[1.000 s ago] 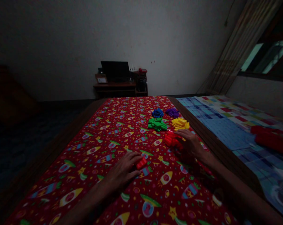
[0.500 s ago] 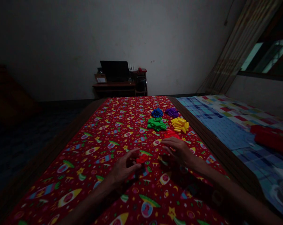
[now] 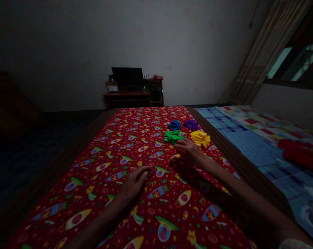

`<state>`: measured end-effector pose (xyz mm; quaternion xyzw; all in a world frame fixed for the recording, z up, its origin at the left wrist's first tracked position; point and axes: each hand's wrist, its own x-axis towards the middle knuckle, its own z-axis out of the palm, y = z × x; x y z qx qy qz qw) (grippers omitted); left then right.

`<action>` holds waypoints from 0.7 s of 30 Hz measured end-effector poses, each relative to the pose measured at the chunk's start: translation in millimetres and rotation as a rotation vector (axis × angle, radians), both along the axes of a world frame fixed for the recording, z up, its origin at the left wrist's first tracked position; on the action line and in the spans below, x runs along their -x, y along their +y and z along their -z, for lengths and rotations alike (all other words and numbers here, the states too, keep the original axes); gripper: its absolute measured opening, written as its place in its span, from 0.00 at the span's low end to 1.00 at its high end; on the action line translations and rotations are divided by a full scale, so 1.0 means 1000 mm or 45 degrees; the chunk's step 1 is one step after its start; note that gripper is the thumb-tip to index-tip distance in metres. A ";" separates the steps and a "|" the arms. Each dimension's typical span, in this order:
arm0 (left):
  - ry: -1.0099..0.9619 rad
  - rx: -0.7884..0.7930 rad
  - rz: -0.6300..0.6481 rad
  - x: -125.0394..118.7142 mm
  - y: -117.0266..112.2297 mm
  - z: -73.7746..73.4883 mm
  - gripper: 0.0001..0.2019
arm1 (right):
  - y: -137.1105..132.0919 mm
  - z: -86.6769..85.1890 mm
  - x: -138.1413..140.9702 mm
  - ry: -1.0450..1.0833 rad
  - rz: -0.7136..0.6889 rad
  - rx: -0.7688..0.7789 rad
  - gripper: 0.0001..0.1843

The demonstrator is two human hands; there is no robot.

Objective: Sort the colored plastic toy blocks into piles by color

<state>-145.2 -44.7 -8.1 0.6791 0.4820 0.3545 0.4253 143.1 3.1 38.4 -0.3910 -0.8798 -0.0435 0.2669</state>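
My left hand (image 3: 136,180) rests low over the red patterned cloth (image 3: 78,193), its fingers drawn together and the thumb against them. What they hold, if anything, is hidden. My right hand (image 3: 192,153) reaches forward with its fingers stretched out, just in front of a pile of green pieces (image 3: 173,137). Nothing shows in its fingers. To the right of its fingertips lies a pile of yellow pieces (image 3: 200,138). Farther back are a blue pile (image 3: 174,125) and a purple pile (image 3: 191,125). The red pieces seen earlier do not show now.
The cloth covers a long table with a dark brown border (image 3: 250,176). To the right is a bed with a plaid blue sheet (image 3: 239,140) and a folded red cloth (image 3: 302,155). A desk with a monitor (image 3: 127,79) stands against the far wall.
My right hand has moved forward and slightly left, toward the green pile. My left hand has drawn back a little and closed; the red pieces by its fingertips are out of sight.
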 end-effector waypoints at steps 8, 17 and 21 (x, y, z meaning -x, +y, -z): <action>0.147 -0.178 0.059 0.004 0.002 -0.001 0.16 | 0.010 0.012 -0.054 -0.051 -0.218 0.093 0.14; 0.130 -0.194 0.046 0.003 0.003 0.000 0.15 | -0.012 -0.011 -0.027 0.366 0.036 0.072 0.15; 0.235 -0.311 -0.052 0.019 0.016 -0.003 0.16 | -0.001 -0.031 -0.020 0.573 0.214 0.035 0.18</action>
